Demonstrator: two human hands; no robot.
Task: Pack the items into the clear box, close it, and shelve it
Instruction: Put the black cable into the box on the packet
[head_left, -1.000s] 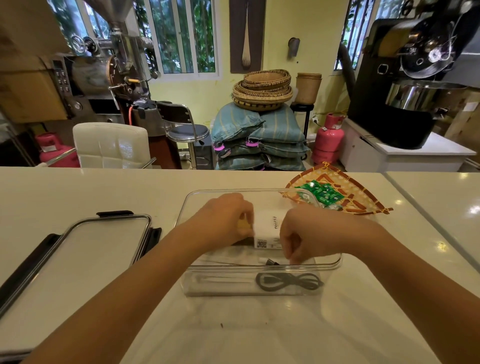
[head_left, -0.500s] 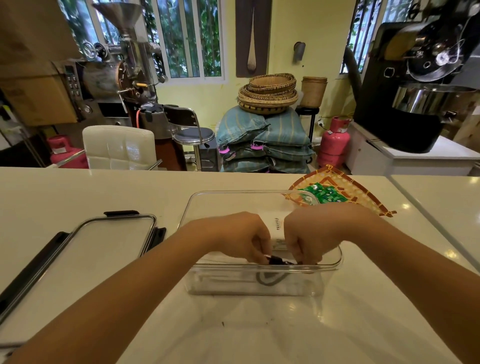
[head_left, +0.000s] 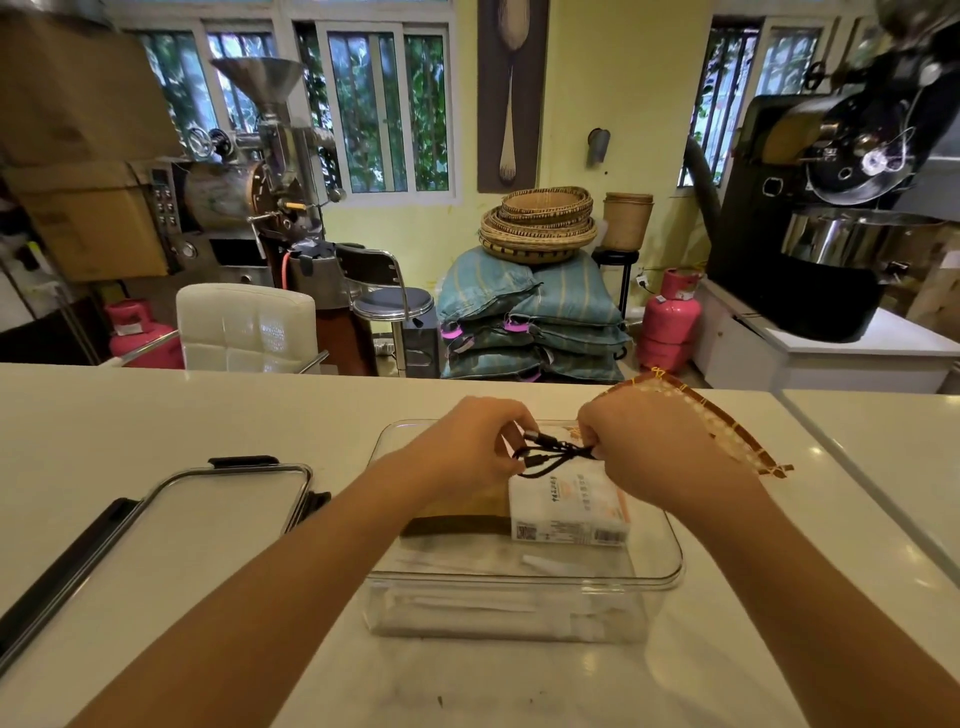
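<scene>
Both hands, left hand (head_left: 467, 452) and right hand (head_left: 649, 447), pinch a coiled black cable (head_left: 550, 453) between them above the clear box (head_left: 670, 551), which holds a white carton (head_left: 566, 506) on the surface (head_left: 156, 415).

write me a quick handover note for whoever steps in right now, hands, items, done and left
Left hand and right hand: both pinch the thin black cable, bunched between them above the box.
Clear rectangular plastic box: open on the white counter, holding a white printed carton and a flat dark and tan item.
Clear lid with black latches: lies off, left of the box.
Woven brown tray: behind the right hand; contents hidden.
Done: carton and flat item packed.
Left: lay the cable in, check the tray, fit the lid, shelve.
</scene>
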